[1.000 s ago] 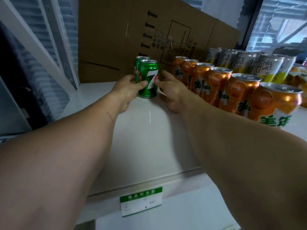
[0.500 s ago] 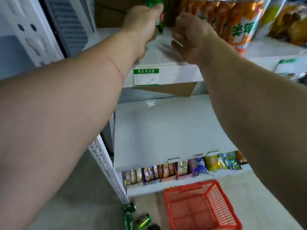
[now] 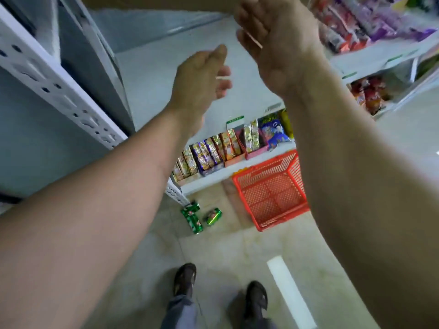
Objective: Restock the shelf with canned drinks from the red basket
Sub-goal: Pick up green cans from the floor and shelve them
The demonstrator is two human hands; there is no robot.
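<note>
Head view: both hands are off the shelf now, left hand [image 3: 202, 77] and right hand [image 3: 273, 36] loose and empty; below them the red basket [image 3: 273, 191] looks bare, green cans [image 3: 193, 217] lying beside it, next to fetch.

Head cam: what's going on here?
A person is restocking shelves. Both hands are empty and open: left hand, right hand, raised in front of the shelving. On the floor below, the red basket looks empty, and green cans lie loose on the tiles to its left.
</note>
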